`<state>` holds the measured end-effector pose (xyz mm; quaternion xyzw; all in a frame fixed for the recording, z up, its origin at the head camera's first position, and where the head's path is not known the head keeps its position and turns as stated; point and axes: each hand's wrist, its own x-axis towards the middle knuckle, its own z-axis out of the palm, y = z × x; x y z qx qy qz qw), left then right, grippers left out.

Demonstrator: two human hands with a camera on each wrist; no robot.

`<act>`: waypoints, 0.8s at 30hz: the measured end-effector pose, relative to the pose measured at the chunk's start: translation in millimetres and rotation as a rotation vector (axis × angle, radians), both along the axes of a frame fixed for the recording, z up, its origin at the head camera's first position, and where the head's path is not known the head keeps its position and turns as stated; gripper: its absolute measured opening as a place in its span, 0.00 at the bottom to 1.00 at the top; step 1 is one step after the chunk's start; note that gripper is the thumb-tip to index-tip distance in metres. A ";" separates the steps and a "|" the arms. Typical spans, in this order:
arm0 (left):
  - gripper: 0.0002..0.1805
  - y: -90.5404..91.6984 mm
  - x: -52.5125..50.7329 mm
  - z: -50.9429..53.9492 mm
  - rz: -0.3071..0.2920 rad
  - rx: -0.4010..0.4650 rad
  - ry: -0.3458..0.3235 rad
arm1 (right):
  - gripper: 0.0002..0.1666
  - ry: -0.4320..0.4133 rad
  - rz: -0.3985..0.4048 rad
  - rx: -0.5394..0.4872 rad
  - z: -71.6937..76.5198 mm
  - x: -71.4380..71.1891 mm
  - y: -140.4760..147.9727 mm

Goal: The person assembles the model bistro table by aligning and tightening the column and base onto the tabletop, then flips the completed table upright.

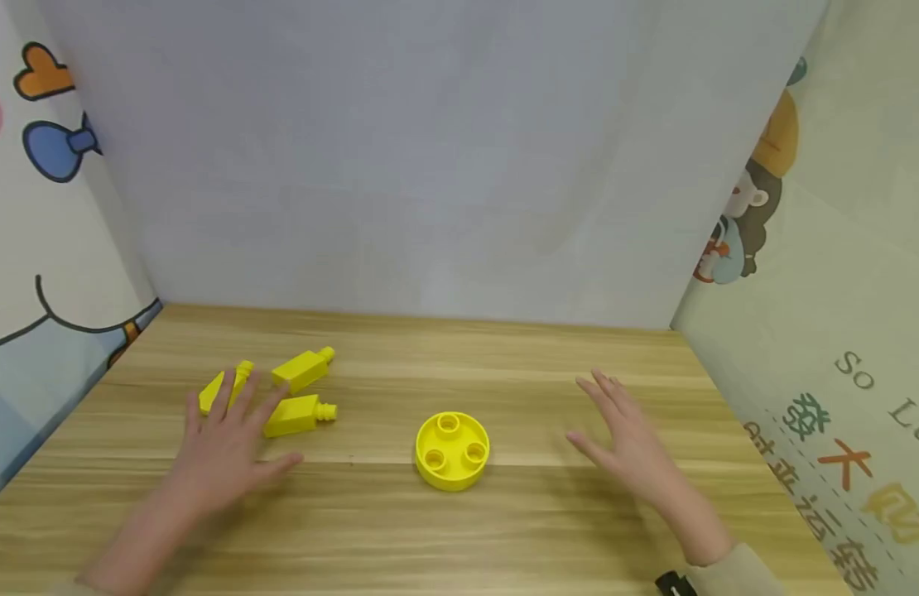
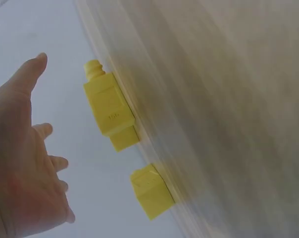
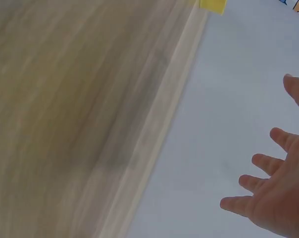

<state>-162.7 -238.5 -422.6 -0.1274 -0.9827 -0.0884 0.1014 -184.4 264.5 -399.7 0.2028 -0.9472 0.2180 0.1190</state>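
1. Step in hand: seemingly preparing a pick-up, with nothing being gripped.
2. Left hand (image 1: 219,459): apparently hovering with fingers fanned apart, clamping nothing, leaving contact below impossible to tell.
3. Right hand (image 1: 638,451): hovering well apart from the left, extending its fingers, gripping nothing.
4. Round yellow base (image 1: 454,443): sitting on the counter (image 1: 534,530) between both hands, touching neither, showing three sockets (image 1: 448,424) with no piece inside.
5. Leftmost yellow piece (image 1: 209,396): lying partly hidden behind the left fingers.
6. Far yellow piece (image 1: 301,370): lying just beyond the left index fingertip.
7. Near yellow piece (image 1: 294,415): lying beside the left index finger, ahead of the thumb, pointing its pegged end rightward.
8. Next move: probably calling for curling left fingers and thumb round one piece, ideally the near one.
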 end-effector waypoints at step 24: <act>0.44 -27.1 -58.2 -7.8 -0.308 0.098 -0.087 | 0.58 -0.606 0.458 -0.349 -36.4 -39.7 -82.8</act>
